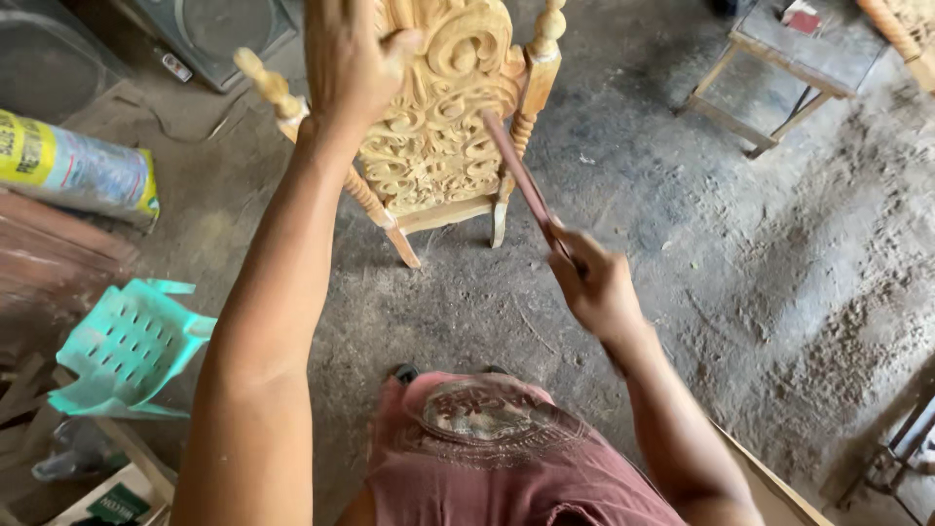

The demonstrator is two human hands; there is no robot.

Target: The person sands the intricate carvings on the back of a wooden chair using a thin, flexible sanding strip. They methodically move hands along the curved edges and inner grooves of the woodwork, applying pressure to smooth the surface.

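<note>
A carved pale wooden chair back (438, 127) with turned side posts stands upright on the dusty floor in front of me. My left hand (351, 58) grips its top edge, fingers wrapped over the scrollwork. My right hand (589, 278) holds a thin reddish-brown strip (521, 175), which looks like a file or a folded strip of sandpaper. The strip's far end lies against the carving near the right post.
A turquoise plastic chair (127, 346) lies tipped at the left beside a rolled printed sack (73, 166) and wood scraps. A small wooden stool (779, 68) stands at the back right. Sawdust covers the concrete floor (760, 253). A board edge (779, 487) is at my right.
</note>
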